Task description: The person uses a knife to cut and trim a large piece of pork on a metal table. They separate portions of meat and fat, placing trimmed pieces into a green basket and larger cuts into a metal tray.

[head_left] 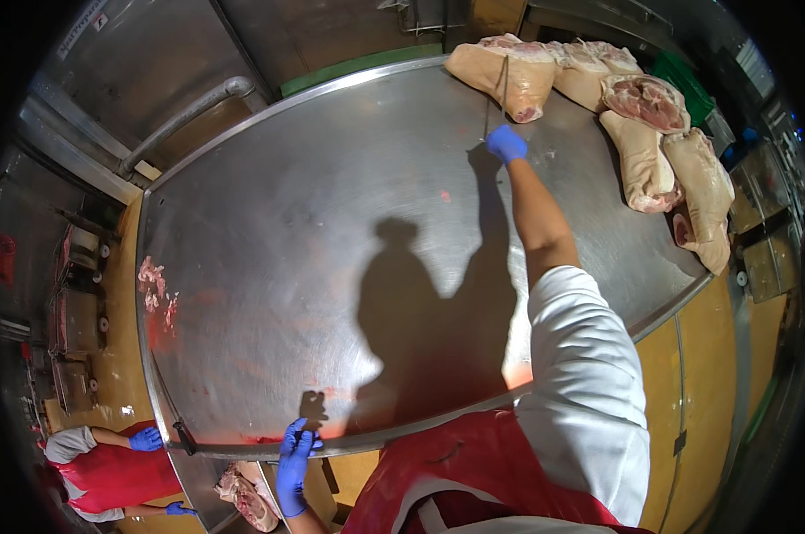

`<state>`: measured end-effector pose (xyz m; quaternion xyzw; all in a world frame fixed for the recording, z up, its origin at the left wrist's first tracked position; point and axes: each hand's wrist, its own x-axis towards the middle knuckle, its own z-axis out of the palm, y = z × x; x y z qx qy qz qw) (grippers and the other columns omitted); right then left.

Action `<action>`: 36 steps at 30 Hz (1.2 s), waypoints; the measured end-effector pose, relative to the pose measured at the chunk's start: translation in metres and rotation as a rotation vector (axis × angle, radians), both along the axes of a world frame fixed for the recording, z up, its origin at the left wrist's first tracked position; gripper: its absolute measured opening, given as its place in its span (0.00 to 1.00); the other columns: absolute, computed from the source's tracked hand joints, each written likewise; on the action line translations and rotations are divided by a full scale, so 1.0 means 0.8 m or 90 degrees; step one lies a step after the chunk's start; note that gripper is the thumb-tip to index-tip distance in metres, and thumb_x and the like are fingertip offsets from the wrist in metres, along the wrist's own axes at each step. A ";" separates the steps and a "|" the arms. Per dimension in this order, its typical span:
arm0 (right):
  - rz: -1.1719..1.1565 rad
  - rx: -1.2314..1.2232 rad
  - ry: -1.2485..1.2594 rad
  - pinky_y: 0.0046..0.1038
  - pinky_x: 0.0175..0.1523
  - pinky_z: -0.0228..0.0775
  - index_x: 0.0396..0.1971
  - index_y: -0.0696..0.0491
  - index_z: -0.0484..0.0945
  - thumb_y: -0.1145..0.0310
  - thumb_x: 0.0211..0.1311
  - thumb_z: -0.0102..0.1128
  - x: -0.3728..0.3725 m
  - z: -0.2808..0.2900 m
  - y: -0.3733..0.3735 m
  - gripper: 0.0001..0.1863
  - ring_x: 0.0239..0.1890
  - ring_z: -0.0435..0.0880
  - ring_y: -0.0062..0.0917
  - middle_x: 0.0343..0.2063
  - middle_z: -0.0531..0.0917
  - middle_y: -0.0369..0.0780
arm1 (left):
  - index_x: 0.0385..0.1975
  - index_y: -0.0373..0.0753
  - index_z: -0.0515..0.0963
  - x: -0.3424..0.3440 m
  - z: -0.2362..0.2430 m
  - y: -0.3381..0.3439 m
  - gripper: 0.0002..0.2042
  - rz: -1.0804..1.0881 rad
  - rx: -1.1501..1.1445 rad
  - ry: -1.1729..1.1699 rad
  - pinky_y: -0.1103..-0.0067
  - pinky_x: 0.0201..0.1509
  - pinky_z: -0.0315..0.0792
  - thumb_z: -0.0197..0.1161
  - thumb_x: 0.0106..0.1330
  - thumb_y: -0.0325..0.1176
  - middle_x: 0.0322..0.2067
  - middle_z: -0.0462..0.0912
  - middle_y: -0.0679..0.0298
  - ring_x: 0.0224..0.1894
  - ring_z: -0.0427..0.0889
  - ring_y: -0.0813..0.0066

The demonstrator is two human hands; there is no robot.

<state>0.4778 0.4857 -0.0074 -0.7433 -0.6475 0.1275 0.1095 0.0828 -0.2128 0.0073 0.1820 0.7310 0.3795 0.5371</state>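
Observation:
My right hand (507,144), in a blue glove, is stretched to the far side of a metal table (287,231). It is closed on a thin, rod-like tool (505,84), whose exact kind I cannot make out. The tool lies across the front of a skin-on pork leg (473,69); whether its tip is in the meat cannot be seen. My left hand (294,472), also gloved in blue, is at the near table edge. Its fingers are loosely bent and apart, with nothing visible in them.
More pork cuts (647,102) lie along the far right edge, with a green crate (683,84) behind. Meat scraps (153,283) lie at the left. A co-worker in a red apron (122,476) stands lower left, near another meat piece (246,498) below the table edge.

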 end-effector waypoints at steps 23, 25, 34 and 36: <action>0.393 -0.101 0.041 0.50 0.29 0.74 0.45 0.54 0.68 0.63 0.63 0.57 0.002 -0.003 -0.748 0.15 0.22 0.82 0.50 0.21 0.81 0.51 | 0.62 0.40 0.73 0.151 -0.054 0.266 0.32 -0.391 0.085 -0.381 0.69 0.61 0.71 0.50 0.74 0.63 0.53 0.83 0.56 0.55 0.81 0.61; 0.458 -0.066 0.003 0.48 0.27 0.73 0.46 0.54 0.69 0.63 0.64 0.58 0.001 -0.028 -0.756 0.16 0.20 0.81 0.47 0.19 0.80 0.48 | 0.62 0.37 0.73 0.162 -0.084 0.251 0.34 -0.399 0.175 -0.361 0.71 0.61 0.69 0.48 0.75 0.63 0.52 0.84 0.56 0.55 0.82 0.65; 0.563 0.347 0.247 0.40 0.34 0.69 0.38 0.56 0.74 0.72 0.60 0.62 -0.114 -0.060 -0.602 0.09 0.26 0.78 0.41 0.24 0.77 0.46 | 0.59 0.33 0.75 0.145 0.096 0.279 0.22 -0.334 0.477 -0.054 0.74 0.54 0.73 0.56 0.74 0.43 0.50 0.83 0.53 0.52 0.82 0.64; 0.447 0.460 0.247 0.39 0.37 0.70 0.39 0.55 0.76 0.73 0.63 0.58 -0.139 0.009 -0.517 0.07 0.31 0.78 0.41 0.29 0.77 0.47 | 0.61 0.34 0.74 0.142 0.175 0.308 0.23 -0.312 0.645 0.304 0.71 0.61 0.71 0.61 0.70 0.40 0.53 0.80 0.50 0.55 0.80 0.60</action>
